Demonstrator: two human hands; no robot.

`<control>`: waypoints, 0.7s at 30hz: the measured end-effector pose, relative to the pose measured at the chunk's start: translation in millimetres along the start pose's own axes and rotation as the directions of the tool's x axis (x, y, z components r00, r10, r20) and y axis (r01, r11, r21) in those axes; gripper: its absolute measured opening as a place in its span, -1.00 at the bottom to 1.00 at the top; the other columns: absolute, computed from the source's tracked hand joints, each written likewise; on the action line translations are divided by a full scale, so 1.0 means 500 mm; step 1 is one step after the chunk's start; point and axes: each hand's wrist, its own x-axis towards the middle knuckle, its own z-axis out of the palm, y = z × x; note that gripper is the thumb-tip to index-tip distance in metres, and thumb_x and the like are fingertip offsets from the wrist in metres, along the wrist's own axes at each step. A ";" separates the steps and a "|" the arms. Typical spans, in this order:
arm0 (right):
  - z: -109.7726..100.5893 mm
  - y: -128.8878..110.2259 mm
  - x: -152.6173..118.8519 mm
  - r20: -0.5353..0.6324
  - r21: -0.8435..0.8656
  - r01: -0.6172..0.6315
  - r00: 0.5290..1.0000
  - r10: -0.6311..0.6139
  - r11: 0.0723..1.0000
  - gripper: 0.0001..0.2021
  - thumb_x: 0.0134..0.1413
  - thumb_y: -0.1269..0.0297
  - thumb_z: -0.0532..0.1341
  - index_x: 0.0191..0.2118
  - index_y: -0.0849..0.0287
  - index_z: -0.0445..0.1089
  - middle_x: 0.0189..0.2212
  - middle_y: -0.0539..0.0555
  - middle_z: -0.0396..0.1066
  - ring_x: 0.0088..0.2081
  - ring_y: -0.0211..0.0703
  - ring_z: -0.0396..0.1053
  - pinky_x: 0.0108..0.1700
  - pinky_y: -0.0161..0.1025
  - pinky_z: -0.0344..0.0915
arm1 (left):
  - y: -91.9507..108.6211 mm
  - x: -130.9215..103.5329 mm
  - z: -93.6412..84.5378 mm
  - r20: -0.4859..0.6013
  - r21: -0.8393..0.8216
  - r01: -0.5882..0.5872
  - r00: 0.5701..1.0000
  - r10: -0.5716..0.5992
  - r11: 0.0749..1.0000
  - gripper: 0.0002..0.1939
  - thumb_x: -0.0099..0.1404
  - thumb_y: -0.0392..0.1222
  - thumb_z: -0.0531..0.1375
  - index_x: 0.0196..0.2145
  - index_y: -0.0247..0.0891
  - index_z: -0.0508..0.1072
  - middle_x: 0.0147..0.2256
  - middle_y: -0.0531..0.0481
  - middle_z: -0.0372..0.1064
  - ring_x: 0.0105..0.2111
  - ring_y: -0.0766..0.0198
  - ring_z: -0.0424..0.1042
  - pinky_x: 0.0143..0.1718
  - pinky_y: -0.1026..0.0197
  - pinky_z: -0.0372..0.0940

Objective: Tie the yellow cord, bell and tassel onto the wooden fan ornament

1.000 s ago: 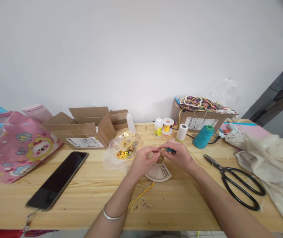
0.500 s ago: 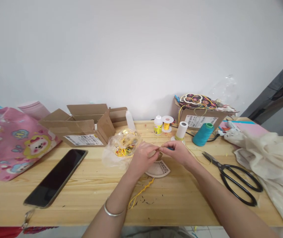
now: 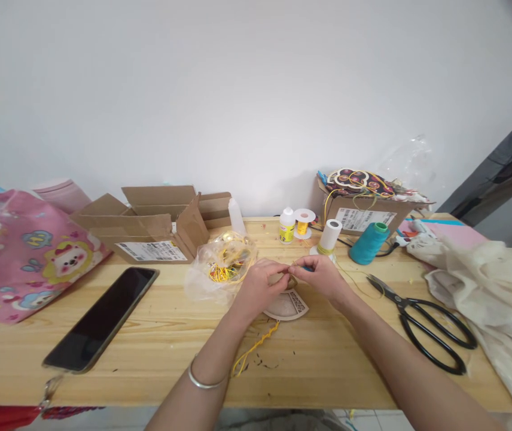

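My left hand (image 3: 264, 284) and my right hand (image 3: 320, 276) meet above the middle of the table, fingertips nearly touching. Both are closed in a pinch on a thin yellowish cord (image 3: 295, 263), mostly hidden by the fingers. A small dark blue bit shows by my right fingers; what it is I cannot tell. Just below the hands lies a pale fan-shaped piece (image 3: 285, 306) with a cut-out lattice at its right end. From its lower edge a knotted yellow cord (image 3: 258, 344) trails toward the table's front. A silver bangle circles my left wrist.
Left of the hands sits a plastic bag of coloured cords (image 3: 222, 269). Behind stand a glue bottle (image 3: 287, 226), a white spool (image 3: 329, 236) and a teal thread cone (image 3: 369, 243). Black-handled scissors (image 3: 402, 302) lie right, a phone (image 3: 101, 320) left. Cardboard boxes (image 3: 148, 230) line the wall.
The hands keep almost the same place and pinch, with only slight finger movement. The whole view has shifted very slightly.
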 end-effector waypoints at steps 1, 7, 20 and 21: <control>0.000 0.000 0.000 -0.002 0.006 -0.002 1.000 0.002 1.000 -0.84 -0.23 0.26 0.18 -0.62 0.25 0.38 -0.70 -0.06 0.31 -0.63 -0.40 0.15 -0.57 -0.41 0.09 | 0.000 0.000 0.000 0.002 -0.011 0.009 1.000 -0.009 1.000 -0.81 0.10 -0.32 0.11 -0.35 -0.23 0.49 -0.37 -0.01 0.46 -0.35 0.28 0.38 -0.27 0.26 0.24; 0.001 -0.002 -0.002 -0.039 -0.019 -0.002 0.999 0.001 1.000 -0.83 -0.24 0.24 0.19 -0.63 0.25 0.37 -0.71 -0.08 0.25 -0.63 -0.41 0.11 -0.58 -0.40 0.05 | 0.003 0.000 0.001 -0.002 -0.051 0.061 0.998 -0.061 0.997 -0.81 0.09 -0.31 0.11 -0.35 -0.22 0.50 -0.38 0.00 0.47 -0.37 0.29 0.39 -0.28 0.26 0.26; 0.001 -0.009 -0.005 -0.030 -0.028 0.009 0.999 -0.010 1.000 -0.82 -0.24 0.23 0.20 -0.63 0.25 0.37 -0.69 -0.05 0.28 -0.62 -0.38 0.12 -0.56 -0.38 0.07 | 0.000 -0.001 0.008 -0.034 -0.190 0.198 0.977 -0.208 0.962 -0.81 0.05 -0.29 0.14 -0.37 -0.27 0.52 -0.38 -0.02 0.49 -0.37 0.29 0.42 -0.30 0.29 0.30; 0.000 -0.011 -0.005 -0.026 -0.045 0.018 0.999 -0.020 0.999 -0.82 -0.23 0.23 0.19 -0.62 0.25 0.37 -0.68 -0.04 0.29 -0.61 -0.38 0.13 -0.56 -0.38 0.08 | -0.002 0.000 0.009 -0.035 -0.205 0.224 0.971 -0.236 0.953 -0.81 0.04 -0.28 0.14 -0.37 -0.28 0.52 -0.39 -0.01 0.49 -0.38 0.28 0.43 -0.30 0.29 0.30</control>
